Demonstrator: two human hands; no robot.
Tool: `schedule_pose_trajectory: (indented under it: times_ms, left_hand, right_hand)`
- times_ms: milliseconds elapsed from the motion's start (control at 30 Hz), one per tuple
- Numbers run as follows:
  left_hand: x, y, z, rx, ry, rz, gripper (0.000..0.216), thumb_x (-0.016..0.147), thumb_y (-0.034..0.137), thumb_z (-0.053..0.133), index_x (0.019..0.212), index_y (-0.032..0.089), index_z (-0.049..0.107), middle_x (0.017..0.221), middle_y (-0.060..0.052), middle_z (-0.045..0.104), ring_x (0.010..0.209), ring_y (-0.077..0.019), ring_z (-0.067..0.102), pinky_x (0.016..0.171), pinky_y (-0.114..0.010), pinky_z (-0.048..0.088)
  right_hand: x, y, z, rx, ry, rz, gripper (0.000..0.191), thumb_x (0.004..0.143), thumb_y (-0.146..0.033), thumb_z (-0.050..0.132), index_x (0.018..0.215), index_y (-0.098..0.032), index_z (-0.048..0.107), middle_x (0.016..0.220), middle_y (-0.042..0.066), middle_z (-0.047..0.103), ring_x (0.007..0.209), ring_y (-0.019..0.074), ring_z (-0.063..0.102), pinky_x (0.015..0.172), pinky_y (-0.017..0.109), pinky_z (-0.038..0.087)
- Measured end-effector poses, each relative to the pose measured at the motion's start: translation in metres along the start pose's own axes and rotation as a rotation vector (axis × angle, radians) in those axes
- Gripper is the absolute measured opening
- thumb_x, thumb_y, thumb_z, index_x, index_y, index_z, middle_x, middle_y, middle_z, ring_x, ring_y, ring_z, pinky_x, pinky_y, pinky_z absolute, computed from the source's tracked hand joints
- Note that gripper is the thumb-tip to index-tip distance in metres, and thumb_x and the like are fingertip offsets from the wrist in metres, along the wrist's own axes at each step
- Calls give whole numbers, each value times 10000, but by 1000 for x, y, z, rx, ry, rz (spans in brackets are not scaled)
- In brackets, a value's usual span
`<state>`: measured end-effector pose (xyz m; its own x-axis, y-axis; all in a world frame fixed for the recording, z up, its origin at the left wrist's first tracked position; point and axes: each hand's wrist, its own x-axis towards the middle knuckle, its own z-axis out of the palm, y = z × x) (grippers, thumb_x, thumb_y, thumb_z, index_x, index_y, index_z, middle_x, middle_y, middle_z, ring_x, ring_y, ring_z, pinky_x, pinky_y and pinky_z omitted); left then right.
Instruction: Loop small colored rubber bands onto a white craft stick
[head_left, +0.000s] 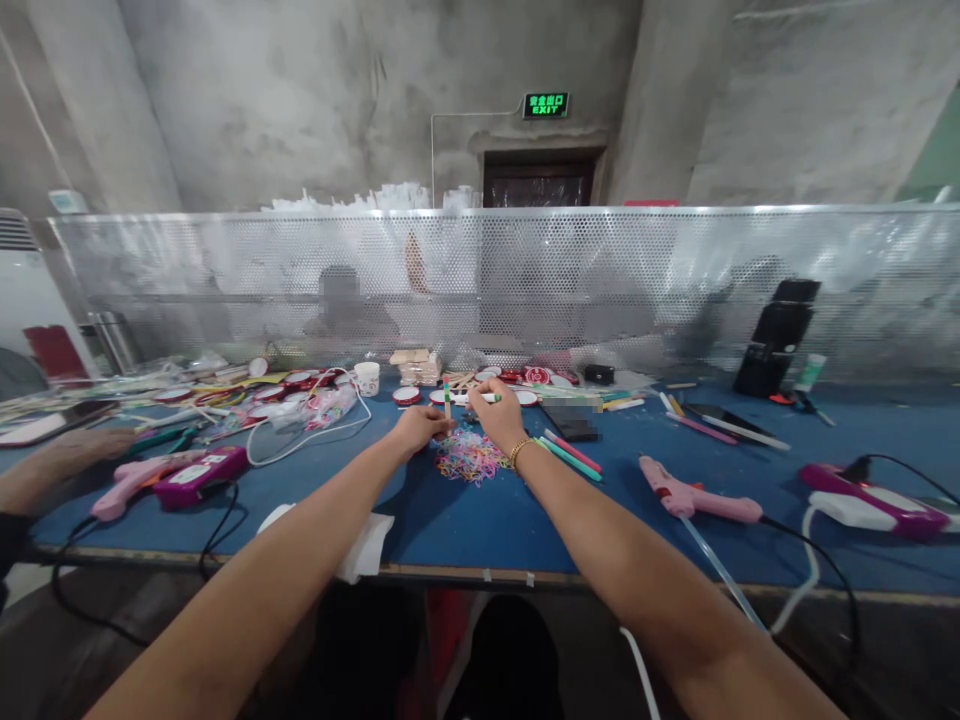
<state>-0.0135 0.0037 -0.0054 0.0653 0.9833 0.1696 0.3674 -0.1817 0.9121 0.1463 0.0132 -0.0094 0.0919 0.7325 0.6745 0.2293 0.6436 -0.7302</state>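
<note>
My left hand (421, 428) is closed around a small flat wooden stick (448, 410), held upright, with green and red marks near its top. Close beside it, my right hand (496, 408) grips a white marker (484, 398) with a green end. Its white body points toward the stick; whether the tip touches is too small to tell. Below both hands lies a loose pile of colourful small rubber bands (472, 460). Pink and green markers (574, 452) rest on the blue table just right of my right wrist.
A pink glue gun (694, 497) and a purple-white power strip (874, 505) lie at right. Another glue gun (139, 480) is at left, near another person's hand (82, 452). A paper cup (367, 378), small red-rimmed drums (406, 396) and a black phone-like slab (571, 420) sit farther back.
</note>
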Motion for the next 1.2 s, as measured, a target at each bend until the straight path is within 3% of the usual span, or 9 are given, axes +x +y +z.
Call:
schedule_pose_trajectory:
  times_ms: [600, 767, 867, 1033, 1200]
  left_hand:
    - [-1, 1, -1, 14, 3, -5, 407, 460, 469, 833, 533, 126, 627, 501, -13, 577, 473, -77, 465, 442, -200, 327]
    - [-1, 2, 0, 3, -16, -16, 411, 437, 463, 838, 542, 126, 628, 510, -15, 588, 474, -78, 464, 431, -196, 303]
    - [-1, 2, 0, -12, -18, -17, 392, 449, 439, 840, 550, 124, 630, 524, -20, 597, 473, -77, 464, 437, -199, 307]
    - [-1, 2, -1, 21, -15, -6, 342, 501, 400, 829, 529, 123, 629, 478, -7, 563, 463, -76, 456, 449, -207, 311]
    - [-1, 3, -1, 20, -15, -6, 325, 521, 385, 823, 522, 126, 626, 455, 3, 546, 451, -74, 448, 448, -210, 307]
  right_hand:
    - [4, 2, 1, 101, -10, 19, 183, 780, -367, 507, 696, -217, 572, 630, -21, 623, 615, 142, 564, 638, 260, 442]
    - [3, 5, 4, 112, -73, -19, 230, 740, -419, 577, 757, -199, 642, 746, 7, 665, 728, 161, 599, 711, 270, 457]
    - [2, 4, 4, 140, -70, -6, 223, 719, -393, 592, 792, -191, 650, 808, 21, 677, 734, 160, 592, 678, 260, 455]
    - [2, -2, 2, 133, 3, 46, 183, 720, -379, 582, 716, -198, 610, 689, 5, 652, 614, 144, 555, 596, 252, 438]
    - [2, -1, -1, 27, 38, 17, 302, 767, -454, 554, 591, -208, 545, 560, -20, 593, 543, 135, 512, 580, 260, 408]
